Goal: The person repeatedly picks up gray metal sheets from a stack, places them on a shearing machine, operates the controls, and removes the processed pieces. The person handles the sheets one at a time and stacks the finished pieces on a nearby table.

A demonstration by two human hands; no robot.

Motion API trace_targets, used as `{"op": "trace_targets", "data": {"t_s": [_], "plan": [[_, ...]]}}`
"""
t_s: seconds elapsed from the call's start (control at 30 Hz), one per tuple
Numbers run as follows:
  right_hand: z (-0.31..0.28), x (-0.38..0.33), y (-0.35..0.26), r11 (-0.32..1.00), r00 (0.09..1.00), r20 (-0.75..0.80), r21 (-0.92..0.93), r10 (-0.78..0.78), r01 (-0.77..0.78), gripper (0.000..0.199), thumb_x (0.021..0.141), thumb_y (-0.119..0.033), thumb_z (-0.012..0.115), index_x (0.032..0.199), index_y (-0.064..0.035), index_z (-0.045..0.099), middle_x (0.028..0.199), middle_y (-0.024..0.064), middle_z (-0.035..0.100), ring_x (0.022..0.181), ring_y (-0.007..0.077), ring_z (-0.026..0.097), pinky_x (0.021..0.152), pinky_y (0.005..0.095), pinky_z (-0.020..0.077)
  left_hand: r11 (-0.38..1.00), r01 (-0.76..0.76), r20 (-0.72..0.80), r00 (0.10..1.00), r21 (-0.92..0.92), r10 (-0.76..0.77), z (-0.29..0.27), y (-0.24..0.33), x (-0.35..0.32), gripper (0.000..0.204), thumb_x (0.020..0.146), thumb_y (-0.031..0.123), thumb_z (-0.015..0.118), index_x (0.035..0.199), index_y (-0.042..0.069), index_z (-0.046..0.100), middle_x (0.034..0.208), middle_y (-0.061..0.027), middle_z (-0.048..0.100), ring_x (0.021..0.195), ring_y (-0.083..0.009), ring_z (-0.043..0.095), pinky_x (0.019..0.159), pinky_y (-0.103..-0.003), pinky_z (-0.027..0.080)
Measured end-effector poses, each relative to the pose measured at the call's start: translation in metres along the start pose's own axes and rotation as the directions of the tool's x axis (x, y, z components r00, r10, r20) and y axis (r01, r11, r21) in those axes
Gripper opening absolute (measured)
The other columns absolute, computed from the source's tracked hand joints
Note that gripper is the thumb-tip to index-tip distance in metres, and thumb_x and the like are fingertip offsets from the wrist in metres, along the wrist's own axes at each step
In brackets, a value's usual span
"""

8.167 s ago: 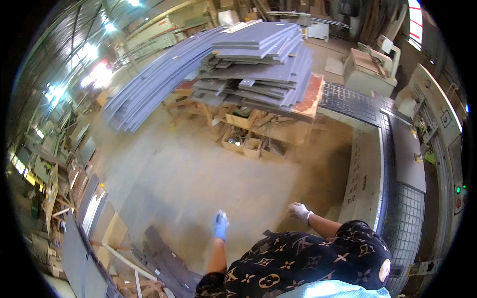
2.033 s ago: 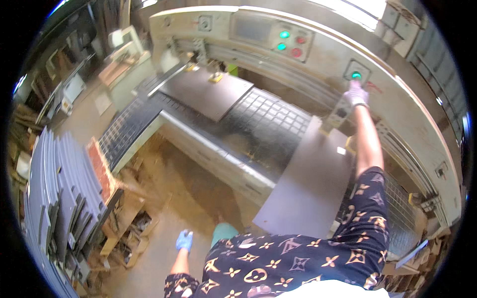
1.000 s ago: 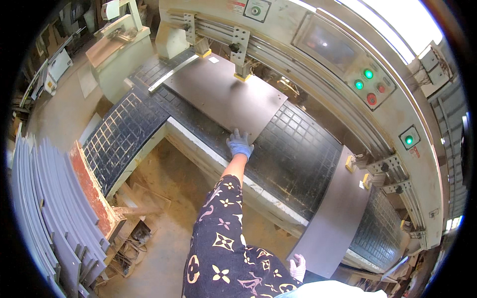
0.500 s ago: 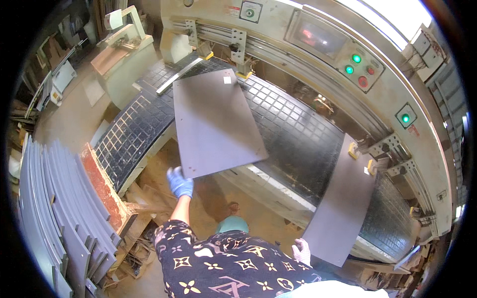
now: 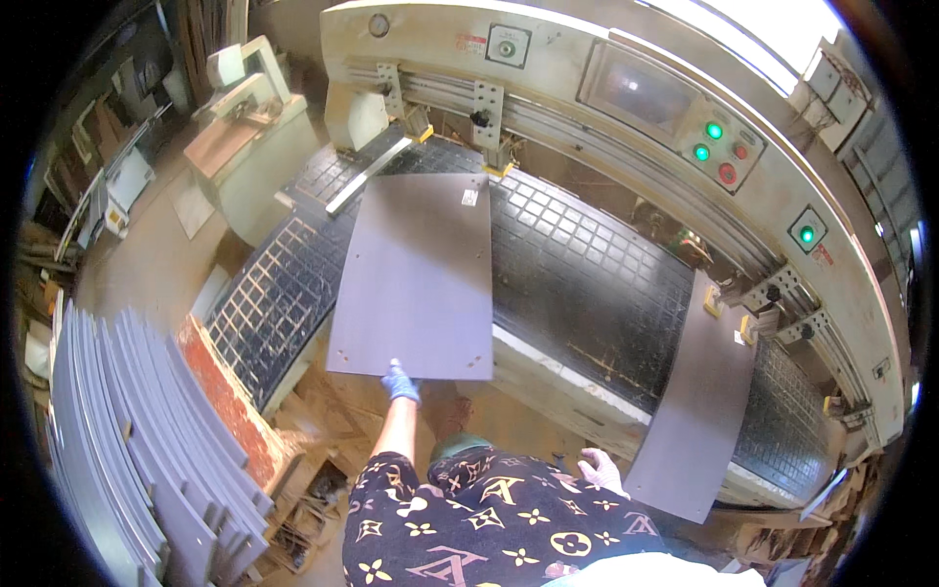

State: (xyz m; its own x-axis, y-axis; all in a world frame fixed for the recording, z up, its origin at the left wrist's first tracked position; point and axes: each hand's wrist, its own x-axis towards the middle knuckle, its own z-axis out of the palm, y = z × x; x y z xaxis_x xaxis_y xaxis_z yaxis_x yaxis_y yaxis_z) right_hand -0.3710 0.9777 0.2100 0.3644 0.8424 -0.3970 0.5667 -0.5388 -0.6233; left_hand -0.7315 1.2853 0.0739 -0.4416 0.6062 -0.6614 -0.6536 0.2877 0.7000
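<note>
A flat grey panel [image 5: 416, 284] with small drilled holes and a white label lies partly over the machine's dark gridded bed, its near end overhanging the bed's front edge. My left hand [image 5: 401, 383], in a blue glove, pinches that near edge, thumb on top and the other fingers hidden beneath. My right hand [image 5: 603, 471], in a pale glove, is held low at the right with loosely spread fingers and nothing visible in it. Just beyond it, a second grey panel [image 5: 696, 411] rests on the right end of the bed against yellow-tipped stops.
A long machine [image 5: 548, 78] with lit green buttons and a screen spans the back. Its dark bed [image 5: 606, 303] runs left to right. Many grey panels stand in a stack [image 5: 147, 440] at the left, beside a reddish board [image 5: 230, 401]. A metal guide bar [image 5: 370, 176] crosses the bed.
The left panel has turned straighter and its near end has shifted closer to me. My left hand has moved right, from the panel's near left corner to the middle of its near edge.
</note>
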Motion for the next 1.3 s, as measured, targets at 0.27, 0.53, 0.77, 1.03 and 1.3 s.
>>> {"op": "trace_targets", "data": {"t_s": [0.27, 0.53, 0.77, 1.03, 1.3], "plan": [[0.058, 0.064, -0.052, 0.992, 0.982, 0.155, 0.076, -0.112, 0.101, 0.037, 0.081, -0.029, 0.061, 0.112, -0.0098, 0.058, 0.111, 0.0123, 0.057, 0.1, 0.0257, 0.058, 0.086, 0.0331, 0.0465, 0.613, -0.499, 0.268, 0.861, 0.613, 0.433, -0.023, 0.146, 0.143, 0.099, 0.073, 0.025, 0.072, 0.141, 0.003, 0.004, 0.127, -0.0237, 0.034, 0.104, -0.0315, 0.043, 0.086, -0.041, 0.041], [0.059, 0.108, -0.141, 0.974, 0.975, -0.017, -0.059, -0.221, 0.219, 0.033, 0.081, -0.027, 0.06, 0.109, -0.0101, 0.059, 0.109, 0.0127, 0.058, 0.099, 0.0275, 0.058, 0.085, 0.0342, 0.0468, 0.398, -0.307, 0.165, 0.921, 0.865, 0.352, 0.052, 0.108, 0.003, 0.111, 0.062, 0.031, 0.082, 0.144, 0.027, 0.008, 0.134, -0.0349, 0.026, 0.117, -0.0474, 0.042, 0.097, -0.049, 0.039], [0.073, 0.107, -0.143, 0.992, 0.992, -0.021, -0.021, -0.122, 0.121, 0.034, 0.081, -0.029, 0.061, 0.11, -0.0111, 0.059, 0.111, 0.0117, 0.058, 0.101, 0.0269, 0.057, 0.087, 0.0337, 0.0461, 0.328, -0.215, 0.123, 0.952, 0.92, 0.279, 0.119, 0.115, 0.019, 0.111, 0.064, 0.032, 0.08, 0.144, 0.03, 0.003, 0.131, -0.0318, 0.032, 0.11, -0.0449, 0.049, 0.092, -0.048, 0.044], [0.083, 0.093, -0.128, 0.996, 0.996, -0.076, 0.081, 0.046, -0.04, 0.035, 0.081, -0.029, 0.06, 0.112, -0.0114, 0.058, 0.112, 0.0123, 0.057, 0.105, 0.0279, 0.055, 0.091, 0.0354, 0.0435, 0.335, -0.165, 0.073, 0.96, 0.928, 0.27, 0.137, 0.113, 0.024, 0.112, 0.065, 0.036, 0.079, 0.145, 0.026, 0.001, 0.141, -0.0341, 0.016, 0.12, -0.0467, 0.04, 0.097, -0.047, 0.04], [0.098, 0.081, -0.127, 0.984, 0.982, -0.121, 0.121, 0.144, -0.129, 0.036, 0.082, -0.031, 0.058, 0.111, -0.0103, 0.058, 0.113, 0.0125, 0.057, 0.106, 0.0281, 0.055, 0.092, 0.0362, 0.0431, -0.174, -0.951, 0.819, 0.116, 0.254, 0.561, 0.318, 0.203, -0.045, 0.077, 0.075, 0.045, 0.067, 0.138, 0.015, 0.033, 0.144, -0.0272, 0.017, 0.134, -0.0414, 0.017, 0.108, -0.048, 0.019]]}}
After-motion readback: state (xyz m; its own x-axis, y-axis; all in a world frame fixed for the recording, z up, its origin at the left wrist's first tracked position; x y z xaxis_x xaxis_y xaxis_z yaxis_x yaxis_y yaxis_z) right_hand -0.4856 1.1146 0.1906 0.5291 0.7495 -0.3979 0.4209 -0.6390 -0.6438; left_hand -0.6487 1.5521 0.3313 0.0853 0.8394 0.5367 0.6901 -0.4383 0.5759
